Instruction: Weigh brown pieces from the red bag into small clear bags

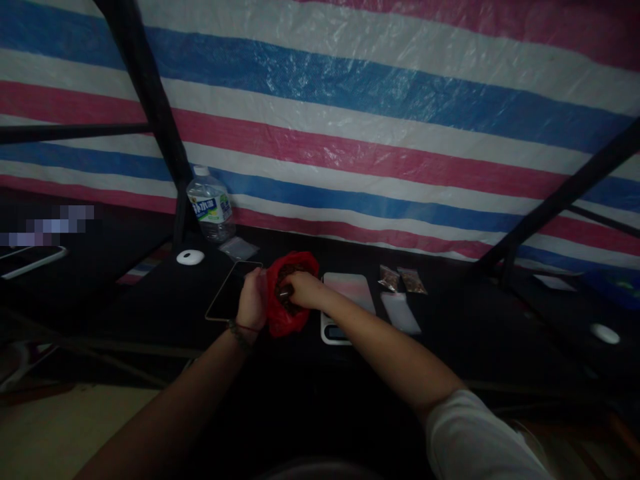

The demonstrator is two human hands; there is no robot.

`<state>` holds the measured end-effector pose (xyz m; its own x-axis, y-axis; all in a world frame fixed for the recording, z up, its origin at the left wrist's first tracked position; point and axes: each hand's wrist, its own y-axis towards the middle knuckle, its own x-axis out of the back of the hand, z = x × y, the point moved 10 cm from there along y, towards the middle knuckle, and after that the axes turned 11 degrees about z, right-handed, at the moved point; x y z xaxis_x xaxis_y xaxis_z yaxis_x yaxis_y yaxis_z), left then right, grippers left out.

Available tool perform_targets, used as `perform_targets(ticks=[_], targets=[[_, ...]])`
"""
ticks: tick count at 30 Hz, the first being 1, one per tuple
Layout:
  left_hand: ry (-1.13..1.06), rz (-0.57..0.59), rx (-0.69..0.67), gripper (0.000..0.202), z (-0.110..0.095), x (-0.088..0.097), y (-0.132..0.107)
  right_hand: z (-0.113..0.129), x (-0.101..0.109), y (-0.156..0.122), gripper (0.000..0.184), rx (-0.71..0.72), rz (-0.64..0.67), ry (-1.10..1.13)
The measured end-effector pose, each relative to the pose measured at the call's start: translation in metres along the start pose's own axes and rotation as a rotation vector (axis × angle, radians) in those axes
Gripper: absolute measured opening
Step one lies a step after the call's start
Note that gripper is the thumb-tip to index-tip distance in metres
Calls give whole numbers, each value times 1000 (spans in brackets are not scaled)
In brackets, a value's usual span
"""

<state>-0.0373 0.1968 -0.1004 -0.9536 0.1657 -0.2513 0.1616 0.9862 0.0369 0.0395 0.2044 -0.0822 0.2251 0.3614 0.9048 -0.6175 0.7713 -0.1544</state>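
A red plastic bag (293, 325) stands open on the black table, with brown, crumbly-looking contents (287, 270) inside. My left hand (251, 303) grips the bag's left side, its fingers partly hidden behind the plastic. Reaching in from the right, my right hand (304, 291) has its fingers bent down into the bag. A small dark, shiny thing (285, 291) shows at those fingers; its kind is unclear. Under my right forearm lies a white kitchen scale (350, 283), partly covered by the arm. A phone (229, 293) with a dark screen lies beside my left hand.
Two small clear bags of brown bits (400, 279) and a stack of clear plastic bags (401, 313) lie right of the scale. A large plastic bottle (211, 208), another clear bag (239, 249) and a white oval device (191, 257) sit left. Black frame bars (150, 93) rise before striped sheeting.
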Motion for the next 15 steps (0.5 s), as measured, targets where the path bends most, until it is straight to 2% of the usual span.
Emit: perform_targets(ticks=[7,10,15], targets=[[-242,-5,-18,34,-8,2,-2,-18,-3,-1,28,-73,-14,194],[-264,-3,10,33,-4,3,0,-19,-4,-1,32,-79,-29,287],[-258,-15,35,36,3,2,-3,-13,-4,6,19,-58,-84,274]])
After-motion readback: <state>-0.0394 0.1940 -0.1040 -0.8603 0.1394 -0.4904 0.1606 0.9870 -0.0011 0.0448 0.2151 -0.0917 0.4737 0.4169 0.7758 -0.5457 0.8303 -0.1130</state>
